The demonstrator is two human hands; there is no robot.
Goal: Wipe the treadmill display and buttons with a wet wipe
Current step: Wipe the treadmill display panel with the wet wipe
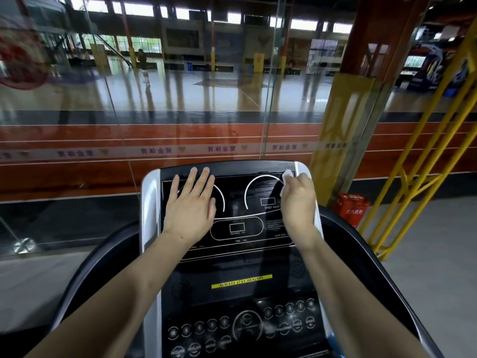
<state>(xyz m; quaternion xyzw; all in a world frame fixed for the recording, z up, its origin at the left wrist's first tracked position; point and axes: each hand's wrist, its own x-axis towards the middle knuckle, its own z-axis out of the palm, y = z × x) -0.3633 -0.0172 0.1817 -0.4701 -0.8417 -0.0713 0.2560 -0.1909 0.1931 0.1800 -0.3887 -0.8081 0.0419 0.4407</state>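
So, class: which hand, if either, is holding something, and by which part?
The right hand grips the wet wipe, bunched in its fingers with one end poking out above. The left hand lies flat on the display, holding nothing.

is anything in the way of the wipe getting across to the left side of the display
Yes. The left hand lies flat on the left half of the display, covering that dial. The right hand holds the wipe at the top right corner.

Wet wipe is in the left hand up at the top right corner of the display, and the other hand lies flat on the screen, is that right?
Not quite: the head view shows the right hand gripping the wet wipe at the display's top right corner. The left hand is the one lying flat on the screen.
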